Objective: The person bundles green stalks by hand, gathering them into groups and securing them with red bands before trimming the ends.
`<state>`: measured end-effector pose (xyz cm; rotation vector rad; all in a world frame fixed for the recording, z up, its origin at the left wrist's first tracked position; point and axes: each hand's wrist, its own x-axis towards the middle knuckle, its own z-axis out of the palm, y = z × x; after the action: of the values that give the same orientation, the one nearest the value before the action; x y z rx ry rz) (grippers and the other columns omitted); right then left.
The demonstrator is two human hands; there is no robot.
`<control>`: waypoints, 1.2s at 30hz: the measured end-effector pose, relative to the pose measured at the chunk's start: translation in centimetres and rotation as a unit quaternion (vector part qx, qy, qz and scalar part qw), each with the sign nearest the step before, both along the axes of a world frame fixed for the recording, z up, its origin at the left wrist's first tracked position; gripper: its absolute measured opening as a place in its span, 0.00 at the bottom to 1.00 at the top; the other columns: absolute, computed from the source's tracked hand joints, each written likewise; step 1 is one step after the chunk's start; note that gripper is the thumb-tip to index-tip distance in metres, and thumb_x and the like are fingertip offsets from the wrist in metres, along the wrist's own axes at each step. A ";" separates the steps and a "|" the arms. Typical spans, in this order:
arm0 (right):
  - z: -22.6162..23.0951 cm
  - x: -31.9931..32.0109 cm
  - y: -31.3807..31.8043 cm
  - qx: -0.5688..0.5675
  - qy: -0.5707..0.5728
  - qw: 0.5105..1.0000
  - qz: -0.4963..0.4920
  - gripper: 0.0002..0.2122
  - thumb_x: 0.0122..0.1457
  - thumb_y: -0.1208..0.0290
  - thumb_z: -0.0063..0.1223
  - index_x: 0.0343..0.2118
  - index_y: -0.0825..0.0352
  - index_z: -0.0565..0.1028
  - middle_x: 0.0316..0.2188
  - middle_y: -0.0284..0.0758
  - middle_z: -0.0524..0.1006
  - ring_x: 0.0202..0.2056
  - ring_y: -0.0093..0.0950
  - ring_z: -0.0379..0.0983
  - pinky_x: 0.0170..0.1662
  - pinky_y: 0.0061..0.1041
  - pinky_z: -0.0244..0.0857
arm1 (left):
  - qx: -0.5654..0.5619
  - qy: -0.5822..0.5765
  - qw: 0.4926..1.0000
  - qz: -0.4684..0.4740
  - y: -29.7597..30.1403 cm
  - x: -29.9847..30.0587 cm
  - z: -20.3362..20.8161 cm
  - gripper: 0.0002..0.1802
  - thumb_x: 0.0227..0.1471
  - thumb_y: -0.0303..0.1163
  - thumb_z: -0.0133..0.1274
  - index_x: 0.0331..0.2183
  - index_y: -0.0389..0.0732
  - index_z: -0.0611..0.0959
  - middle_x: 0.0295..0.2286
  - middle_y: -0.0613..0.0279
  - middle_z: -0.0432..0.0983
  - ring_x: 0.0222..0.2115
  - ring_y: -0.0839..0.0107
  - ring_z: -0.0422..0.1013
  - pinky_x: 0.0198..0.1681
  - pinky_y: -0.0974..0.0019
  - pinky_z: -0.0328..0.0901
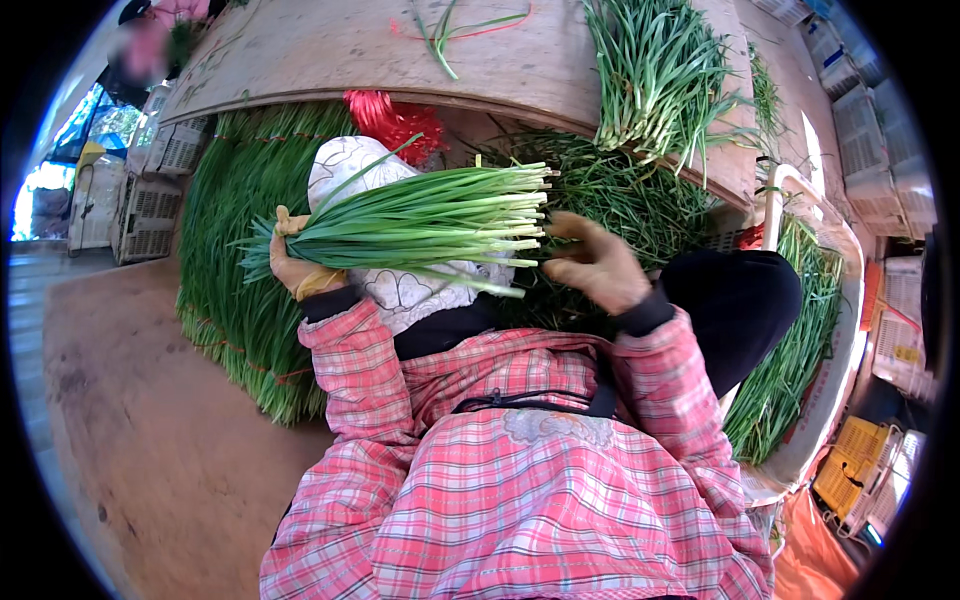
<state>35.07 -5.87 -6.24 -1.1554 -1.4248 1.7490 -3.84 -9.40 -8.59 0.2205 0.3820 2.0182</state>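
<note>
A bunch of green chives (420, 220) lies across my lap, with pale stem ends to the right and leaf tips to the left. My left hand (300, 262) is closed around its leafy end, and something yellowish shows at the fingers and wrist. Just off the stem ends, my right hand (597, 262) is slightly blurred, its fingers curved and apart with nothing visible in them. A white patterned cloth (345, 165) covers my leg beneath the bunch. Some stems stick out further than others, and a single one hangs lower at the right.
Bundled chives (240, 250) are stacked on my left. Red ties (385, 120) hang below the wooden table (510, 60), where more loose chives (660, 80) lie. Dark green trimmings (640, 195) heap beneath it. A white basket (855, 310) of greens stands right; a blurred person (145, 50) is far left.
</note>
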 end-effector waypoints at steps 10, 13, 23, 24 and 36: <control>-0.1 3.5 1.7 0.030 -0.013 0.975 -0.219 0.07 0.53 0.75 0.55 0.35 0.69 0.75 0.23 0.29 0.74 0.26 0.16 0.69 0.30 0.14 0.63 | 0.127 -0.040 0.987 -0.092 0.1 -0.1 1.2 0.04 0.49 0.28 0.44 0.26 0.39 0.70 0.16 0.74 0.53 0.18 0.81 0.52 0.27 0.73 0.52; 3.2 1.1 1.3 0.328 -0.066 0.934 -0.126 0.13 0.49 0.71 0.58 0.39 0.69 0.74 0.33 0.37 0.75 0.37 0.28 0.71 0.41 0.24 0.64 | 0.158 -0.028 0.980 -0.116 0.0 0.1 1.3 0.04 0.50 0.28 0.44 0.24 0.40 0.69 0.15 0.74 0.53 0.18 0.81 0.52 0.27 0.73 0.52; 0.2 2.5 -0.2 0.154 -0.100 0.966 -0.185 0.07 0.51 0.72 0.57 0.29 0.70 0.74 0.23 0.33 0.74 0.26 0.20 0.69 0.30 0.17 0.64 | 0.174 -0.001 0.980 -0.102 0.2 -0.6 0.4 0.10 0.49 0.27 0.44 0.34 0.34 0.75 0.13 0.75 0.55 0.16 0.82 0.52 0.24 0.76 0.52; -0.3 4.4 0.4 0.123 -0.210 0.958 -0.152 0.09 0.50 0.70 0.58 0.31 0.70 0.75 0.25 0.33 0.75 0.27 0.21 0.70 0.31 0.18 0.65 | 0.177 -0.005 0.977 -0.117 0.1 -0.5 0.3 0.10 0.49 0.27 0.44 0.34 0.35 0.75 0.13 0.75 0.56 0.16 0.82 0.53 0.25 0.76 0.52; -0.6 -4.1 -0.9 -0.123 0.157 0.980 0.018 0.16 0.50 0.73 0.58 0.42 0.74 0.71 0.36 0.35 0.76 0.37 0.22 0.71 0.43 0.20 0.64 | 0.156 0.000 0.986 -0.058 0.4 1.0 1.4 0.11 0.48 0.26 0.45 0.35 0.34 0.76 0.14 0.74 0.57 0.16 0.81 0.53 0.24 0.75 0.52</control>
<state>30.95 -6.79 -6.80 -0.9248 -1.0702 2.0703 -2.88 -8.97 -7.22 0.4272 0.0476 1.9557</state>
